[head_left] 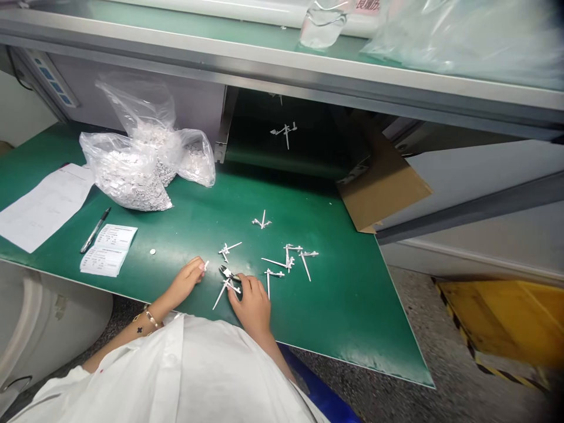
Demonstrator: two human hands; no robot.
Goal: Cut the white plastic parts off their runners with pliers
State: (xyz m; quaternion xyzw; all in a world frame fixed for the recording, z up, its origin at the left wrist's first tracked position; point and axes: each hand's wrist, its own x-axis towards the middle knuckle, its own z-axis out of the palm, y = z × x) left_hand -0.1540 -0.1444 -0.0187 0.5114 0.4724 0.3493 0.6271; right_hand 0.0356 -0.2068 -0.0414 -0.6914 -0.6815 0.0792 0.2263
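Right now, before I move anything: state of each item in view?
Left hand: pinching a small white piece
Right hand: gripping side cutters
White plastic runners: loose, scattered on the green mat
Clear plastic bags: filled with small white parts, slumped on the mat
Paper sheet: lying flat
Pen: lying on the mat
Cardboard sheet: tilted

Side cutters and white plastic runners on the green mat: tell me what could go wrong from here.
The metal side cutters in the right hand sit close to the left hand, so a slip could nick its fingers. Loose white plastic runners lie near the green mat's front edge and might get knocked off.
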